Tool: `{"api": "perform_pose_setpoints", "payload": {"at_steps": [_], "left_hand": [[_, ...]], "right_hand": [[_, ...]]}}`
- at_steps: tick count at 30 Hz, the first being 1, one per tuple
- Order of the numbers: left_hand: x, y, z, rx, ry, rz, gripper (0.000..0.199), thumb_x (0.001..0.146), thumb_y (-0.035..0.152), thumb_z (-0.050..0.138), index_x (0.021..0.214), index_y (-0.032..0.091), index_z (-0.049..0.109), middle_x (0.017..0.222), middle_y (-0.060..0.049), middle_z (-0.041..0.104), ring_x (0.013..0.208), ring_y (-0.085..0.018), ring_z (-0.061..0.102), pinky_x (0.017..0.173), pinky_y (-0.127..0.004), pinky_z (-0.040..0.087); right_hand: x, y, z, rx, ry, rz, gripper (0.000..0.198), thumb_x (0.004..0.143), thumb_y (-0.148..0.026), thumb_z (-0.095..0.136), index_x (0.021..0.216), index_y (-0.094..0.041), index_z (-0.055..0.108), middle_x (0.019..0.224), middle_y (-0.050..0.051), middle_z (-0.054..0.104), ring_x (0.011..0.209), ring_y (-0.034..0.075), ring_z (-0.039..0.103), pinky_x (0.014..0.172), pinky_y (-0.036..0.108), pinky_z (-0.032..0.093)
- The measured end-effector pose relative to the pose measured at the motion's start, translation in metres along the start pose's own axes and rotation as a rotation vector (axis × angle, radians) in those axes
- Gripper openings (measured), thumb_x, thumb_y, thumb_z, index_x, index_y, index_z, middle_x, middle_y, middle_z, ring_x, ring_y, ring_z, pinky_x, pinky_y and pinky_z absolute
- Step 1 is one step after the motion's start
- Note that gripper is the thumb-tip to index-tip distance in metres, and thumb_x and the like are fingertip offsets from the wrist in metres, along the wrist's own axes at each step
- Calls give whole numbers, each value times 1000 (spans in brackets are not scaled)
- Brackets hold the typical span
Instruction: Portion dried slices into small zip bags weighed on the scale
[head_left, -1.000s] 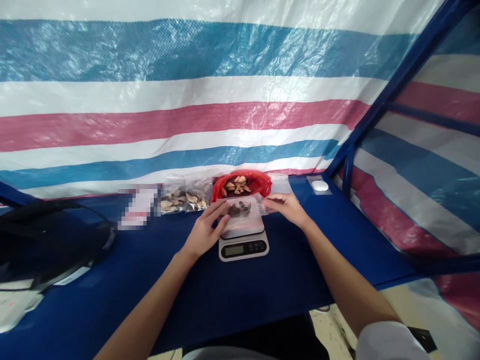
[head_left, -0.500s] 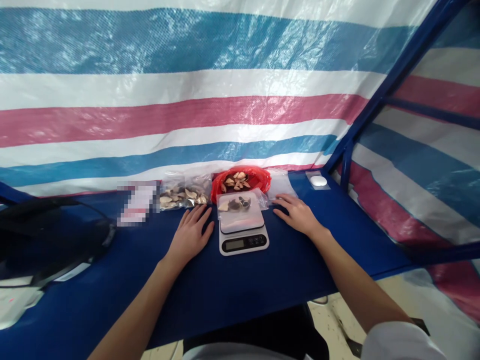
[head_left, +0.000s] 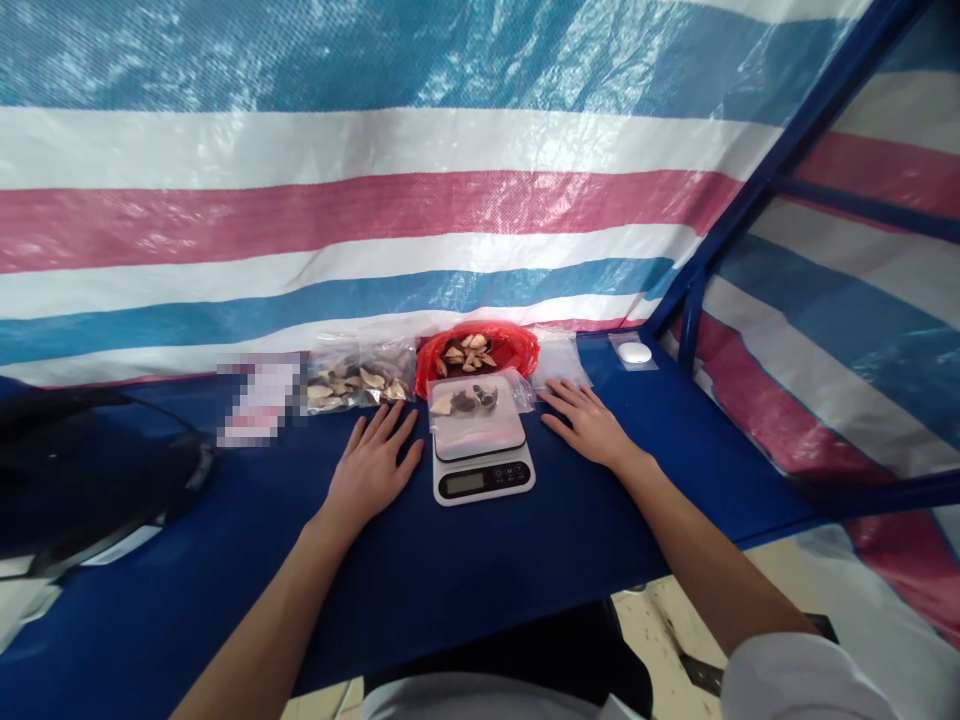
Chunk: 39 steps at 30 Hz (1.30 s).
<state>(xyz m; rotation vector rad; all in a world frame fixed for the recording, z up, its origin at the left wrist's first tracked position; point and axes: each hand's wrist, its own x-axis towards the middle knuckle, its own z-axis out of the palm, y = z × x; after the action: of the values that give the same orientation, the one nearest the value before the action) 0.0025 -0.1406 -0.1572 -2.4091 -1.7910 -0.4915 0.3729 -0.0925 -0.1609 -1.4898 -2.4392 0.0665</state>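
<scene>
My left hand (head_left: 373,465) lies flat on the blue table with fingers spread, left of a white digital scale (head_left: 480,483). Its fingertips are close to clear bags of dried slices (head_left: 360,385). My right hand (head_left: 589,422) rests flat on the other side of the scale, fingers apart, at the near edge of some clear plastic bags (head_left: 561,360). On the scale's plate lies a clear bag with a few dried pieces (head_left: 472,400) inside. Just behind it sits an open red plastic bag (head_left: 519,350) with light brown dried pieces (head_left: 470,352).
A small white rounded object (head_left: 634,353) lies on a clear packet at the back right. A blurred-out paper or phone (head_left: 261,400) is at the left. Farther left is a black bag-like item (head_left: 90,470). Striped plastic sheeting (head_left: 375,210) hangs behind, with a blue frame post (head_left: 784,165) at right.
The view has shifted slightly, so the tabletop things appear a little higher and further left. My right hand's fingers look a bit more spread. Both hands stay on the table.
</scene>
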Motion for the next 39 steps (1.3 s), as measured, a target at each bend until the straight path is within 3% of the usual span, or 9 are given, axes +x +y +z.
{"api": "perform_pose_setpoints", "payload": {"at_steps": [5,24,29,34,37,39], "left_hand": [[0,-2,3,-71,43,4,52,100,46,43,143,22,60,154,-14,50,145,-37,44,118,-63,34],[0,-1,2,-44,20,10,53,101,47,41,143,20,59,155,-15,49,146,-37,43,119,-62,34],[1,0,-1,-101,82,7,49,99,45,45,139,21,62,151,-15,55,141,-36,50,117,-61,37],[10,9,-18,-235,208,23,40,99,40,49,129,21,68,135,-13,67,126,-31,63,110,-50,49],[22,17,-28,-344,256,47,37,100,39,49,127,22,68,132,-11,68,124,-27,64,110,-45,51],[31,23,-32,-406,256,62,38,100,40,49,127,21,68,134,-11,67,125,-27,63,112,-45,50]], "right_hand": [[-1,0,0,12,15,-4,49,104,-46,41,149,-28,54,160,6,45,150,31,39,123,56,30],[-1,1,0,17,24,-5,49,104,-45,42,148,-27,55,159,7,47,149,31,39,123,56,31],[0,-2,-5,55,43,-4,48,103,-45,46,145,-27,58,156,7,49,147,32,42,122,56,33],[6,-15,-20,323,199,65,42,101,-45,49,135,-27,68,144,5,62,136,29,57,115,46,47],[15,-29,-28,595,278,179,38,98,-49,55,120,-26,76,122,4,76,115,29,71,106,42,55],[24,-38,-28,777,298,244,36,91,-51,65,110,-24,80,115,4,78,111,30,73,104,43,56]]}}
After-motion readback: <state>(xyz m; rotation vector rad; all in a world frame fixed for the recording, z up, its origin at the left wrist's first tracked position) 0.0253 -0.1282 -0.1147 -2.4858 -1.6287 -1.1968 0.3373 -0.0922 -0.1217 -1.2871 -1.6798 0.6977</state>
